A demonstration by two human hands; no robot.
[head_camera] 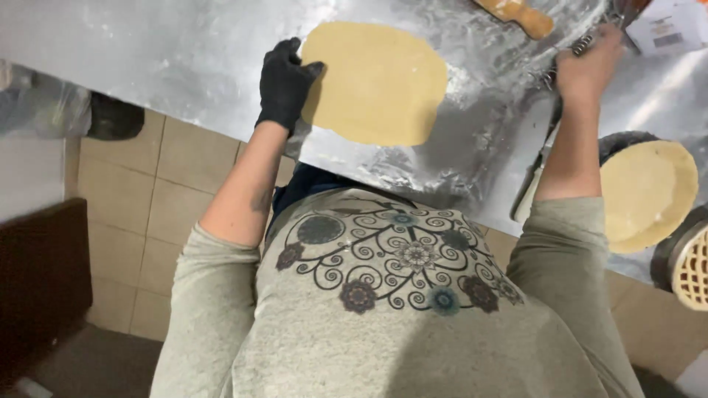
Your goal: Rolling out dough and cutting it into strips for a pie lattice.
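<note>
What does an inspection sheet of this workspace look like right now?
Surface: steel table, floury.
Job's things: flat dough sheet on the table; metal tool at the right hand.
Clutter: wooden rolling pin, dough-lined pan, lattice-topped pie.
Hands: left hand, black-gloved, on the dough's edge; right hand, bare, on the tool.
Cables: nothing seen.
Surroundings: tiled floor, another person's shoe.
</note>
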